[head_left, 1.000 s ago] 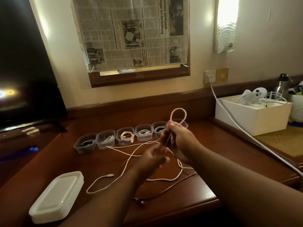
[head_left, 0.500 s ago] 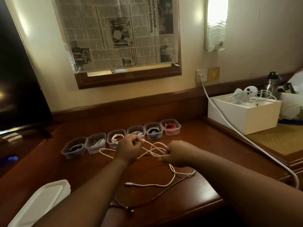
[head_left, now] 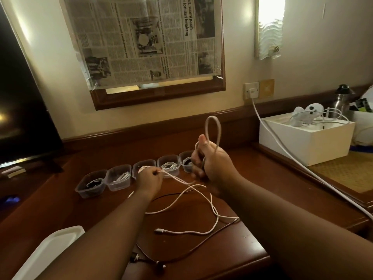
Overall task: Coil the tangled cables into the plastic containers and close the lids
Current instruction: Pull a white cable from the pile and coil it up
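A person seated at a dark wooden counter (head_left: 252, 257) works on a white cable (head_left: 210, 199). The right hand (head_left: 212, 162) is raised above the counter, its grip curled round the cable, with one loop of it standing upright above the fist. The left hand (head_left: 150, 178) is lower and to the left, its fingers pinching a strand that runs across to the right hand. The rest of the white cable lies in loose curves on the counter between the two forearms, its plug end resting near the front edge. A thin dark cable (head_left: 193, 253) lies across the counter beneath it. Behind the hands, a row of clear plastic containers (head_left: 119, 178) stands along the back of the counter, each with a coiled cable inside and no lid on. A stack of white lids (head_left: 50, 251) sits at the near left corner. A white box (head_left: 306, 142) stands at the right.
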A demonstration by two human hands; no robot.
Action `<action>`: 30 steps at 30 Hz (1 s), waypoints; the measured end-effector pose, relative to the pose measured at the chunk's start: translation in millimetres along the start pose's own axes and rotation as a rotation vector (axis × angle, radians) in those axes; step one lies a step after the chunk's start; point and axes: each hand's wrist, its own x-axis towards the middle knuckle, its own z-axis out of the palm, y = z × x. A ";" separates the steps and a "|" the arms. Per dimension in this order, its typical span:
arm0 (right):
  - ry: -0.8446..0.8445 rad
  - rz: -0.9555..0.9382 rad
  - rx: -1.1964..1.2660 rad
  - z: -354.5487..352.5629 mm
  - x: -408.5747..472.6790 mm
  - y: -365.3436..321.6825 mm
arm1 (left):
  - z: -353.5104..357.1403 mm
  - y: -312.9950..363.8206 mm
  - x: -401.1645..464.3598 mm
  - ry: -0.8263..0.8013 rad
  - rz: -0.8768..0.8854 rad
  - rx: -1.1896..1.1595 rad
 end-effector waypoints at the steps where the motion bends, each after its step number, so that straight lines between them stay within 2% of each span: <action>1: 0.028 0.016 -0.155 -0.9 1.7 1.5 | -4.2 -0.3 4.8 0.010 -0.037 -0.041; 5: 0.086 0.108 -0.922 -14.9 14.1 19.6 | -26.1 6.6 27.4 0.109 -0.098 -0.182; 7: 0.036 0.206 -1.190 -22.9 18.4 27.1 | -38.2 15.0 36.1 0.177 -0.101 -0.216; 9: -0.030 0.285 -1.349 -28.8 20.5 30.2 | -51.6 18.2 45.4 0.237 -0.108 -0.207; 11: -0.035 0.276 -1.312 -32.9 20.8 29.7 | -68.6 26.2 48.7 0.185 -0.140 -0.129; 14: 0.068 0.099 -1.165 -35.6 18.0 23.3 | -94.3 44.7 43.4 -0.108 -0.168 0.199; 17: 0.157 0.051 -0.862 -31.4 14.3 16.0 | -110.7 67.8 27.3 -0.277 -0.157 0.315; 19: 0.120 0.118 -0.771 -25.5 13.2 18.0 | -114.9 82.7 16.0 -0.293 -0.140 0.178; 23: -0.030 0.244 -0.786 -13.3 14.2 37.5 | -112.3 114.5 -8.9 -0.393 -0.154 -0.417; 25: -0.069 0.257 -0.735 -4.7 12.4 43.5 | -108.7 127.0 -20.9 -0.455 -0.134 -0.638; 30: -0.064 0.158 -0.521 14.2 5.0 41.4 | -98.4 144.2 -40.8 -0.494 -0.067 -0.866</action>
